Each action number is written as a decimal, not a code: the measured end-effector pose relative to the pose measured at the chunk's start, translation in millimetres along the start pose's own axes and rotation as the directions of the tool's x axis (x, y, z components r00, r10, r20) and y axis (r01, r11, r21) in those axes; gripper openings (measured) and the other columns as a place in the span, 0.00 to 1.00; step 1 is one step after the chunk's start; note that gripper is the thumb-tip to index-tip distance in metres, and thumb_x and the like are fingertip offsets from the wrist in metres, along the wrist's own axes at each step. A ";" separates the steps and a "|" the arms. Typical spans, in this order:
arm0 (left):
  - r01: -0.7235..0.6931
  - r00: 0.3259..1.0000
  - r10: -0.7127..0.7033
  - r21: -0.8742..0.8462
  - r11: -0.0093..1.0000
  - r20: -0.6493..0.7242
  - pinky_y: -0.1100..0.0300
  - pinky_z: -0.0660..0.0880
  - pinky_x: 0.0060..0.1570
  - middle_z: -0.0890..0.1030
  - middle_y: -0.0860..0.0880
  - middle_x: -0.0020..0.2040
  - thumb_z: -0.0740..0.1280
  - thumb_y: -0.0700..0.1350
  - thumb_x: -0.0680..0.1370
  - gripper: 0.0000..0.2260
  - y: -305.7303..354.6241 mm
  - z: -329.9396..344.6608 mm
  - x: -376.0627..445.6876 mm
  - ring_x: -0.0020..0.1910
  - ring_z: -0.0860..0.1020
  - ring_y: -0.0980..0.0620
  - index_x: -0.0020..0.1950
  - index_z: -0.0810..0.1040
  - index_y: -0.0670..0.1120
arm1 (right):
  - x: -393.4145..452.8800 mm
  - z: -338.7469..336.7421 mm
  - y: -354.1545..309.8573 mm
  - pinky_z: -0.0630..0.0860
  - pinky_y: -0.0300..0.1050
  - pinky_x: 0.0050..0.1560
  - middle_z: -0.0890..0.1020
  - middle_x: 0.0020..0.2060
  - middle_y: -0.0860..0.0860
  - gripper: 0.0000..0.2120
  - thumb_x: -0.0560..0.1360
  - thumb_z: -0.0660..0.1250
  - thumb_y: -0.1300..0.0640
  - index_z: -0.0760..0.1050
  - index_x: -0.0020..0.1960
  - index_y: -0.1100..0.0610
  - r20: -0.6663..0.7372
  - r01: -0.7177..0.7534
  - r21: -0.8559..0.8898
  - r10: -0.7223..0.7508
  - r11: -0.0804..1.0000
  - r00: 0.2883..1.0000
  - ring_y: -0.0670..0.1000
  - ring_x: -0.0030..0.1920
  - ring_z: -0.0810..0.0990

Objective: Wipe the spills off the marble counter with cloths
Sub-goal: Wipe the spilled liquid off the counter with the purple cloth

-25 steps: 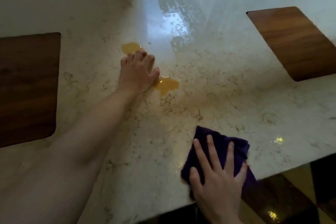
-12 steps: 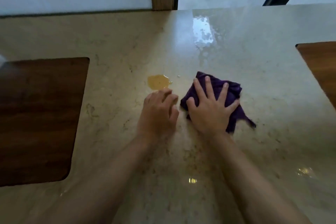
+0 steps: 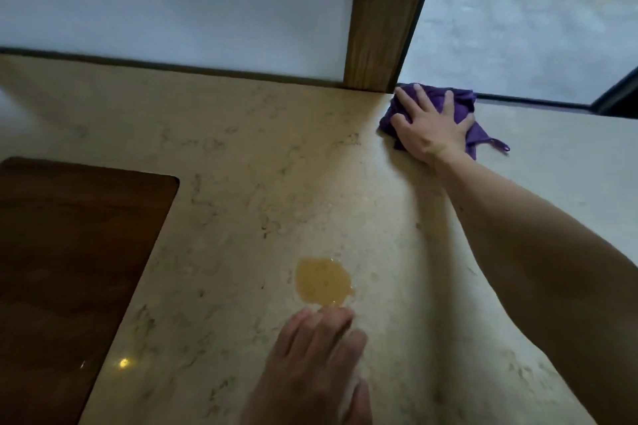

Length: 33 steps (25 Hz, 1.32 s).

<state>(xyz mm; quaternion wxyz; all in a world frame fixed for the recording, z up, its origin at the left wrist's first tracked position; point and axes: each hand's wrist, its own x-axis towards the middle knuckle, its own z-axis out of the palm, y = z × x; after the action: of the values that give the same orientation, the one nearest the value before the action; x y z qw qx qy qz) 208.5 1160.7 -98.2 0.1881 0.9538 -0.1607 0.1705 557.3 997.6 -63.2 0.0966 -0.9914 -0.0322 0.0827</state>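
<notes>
Right hand (image 3: 428, 126) slid purple cloth (image 3: 459, 103) to counter's (image 3: 241, 148) far edge, pressing flat; left hand (image 3: 310, 366) flat, empty

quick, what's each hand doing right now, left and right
Left hand: open, flat on the marble counter just short of the yellow spill, holding nothing.
Right hand: open, fingers spread, pressing the purple cloth at the counter's far edge.

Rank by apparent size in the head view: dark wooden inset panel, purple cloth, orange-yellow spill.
1. Dark wooden inset panel, by far the largest.
2. Purple cloth and orange-yellow spill: unsure, since the right hand partly covers the farther cloth.
</notes>
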 end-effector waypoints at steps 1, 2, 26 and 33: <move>-0.002 1.000 0.002 0.004 1.000 0.020 0.52 0.71 0.64 0.82 0.47 0.56 0.68 0.55 0.67 0.18 -0.6 -0.9 0.1 0.58 0.78 0.47 0.54 0.79 0.51 | 7.0 0.3 -4.1 0.39 0.75 0.70 0.48 0.81 0.41 0.28 0.78 0.46 0.38 0.47 0.78 0.33 -0.005 0.015 -0.003 -0.015 1.000 1.000 0.59 0.80 0.39; 0.006 0.999 -0.006 -0.007 1.000 0.046 0.52 0.70 0.65 0.81 0.47 0.57 0.68 0.56 0.68 0.18 -0.6 -2.6 0.0 0.59 0.78 0.47 0.55 0.80 0.51 | 10.6 0.9 -7.0 0.39 0.75 0.71 0.48 0.81 0.41 0.28 0.78 0.45 0.38 0.47 0.78 0.33 -0.006 0.026 -0.007 -0.026 1.000 1.000 0.59 0.80 0.40; 0.383 0.916 -0.385 0.045 0.923 0.111 0.43 0.68 0.61 0.74 0.42 0.63 0.62 0.46 0.78 0.13 -80.8 -133.4 -141.9 0.62 0.71 0.39 0.61 0.76 0.45 | -622.9 115.5 -25.3 0.47 0.71 0.74 0.48 0.80 0.40 0.30 0.78 0.45 0.35 0.43 0.79 0.34 -0.031 -0.031 -0.120 0.027 0.992 0.999 0.55 0.80 0.40; 0.479 0.850 -0.509 0.205 0.854 0.136 0.36 0.58 0.70 0.63 0.43 0.74 0.60 0.55 0.80 0.19 -156.6 -162.1 -124.9 0.74 0.58 0.37 0.70 0.69 0.51 | -691.3 147.5 -114.7 0.54 0.78 0.68 0.60 0.78 0.46 0.32 0.75 0.53 0.39 0.55 0.79 0.39 -0.073 -0.281 -0.030 0.278 0.959 0.958 0.62 0.78 0.54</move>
<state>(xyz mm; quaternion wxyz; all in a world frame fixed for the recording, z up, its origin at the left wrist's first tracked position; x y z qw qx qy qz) 112.5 1395.4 -52.7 0.1310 0.9867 0.0882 0.0393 -153.7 1082.2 -74.3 0.0653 -0.9899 0.1100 0.0608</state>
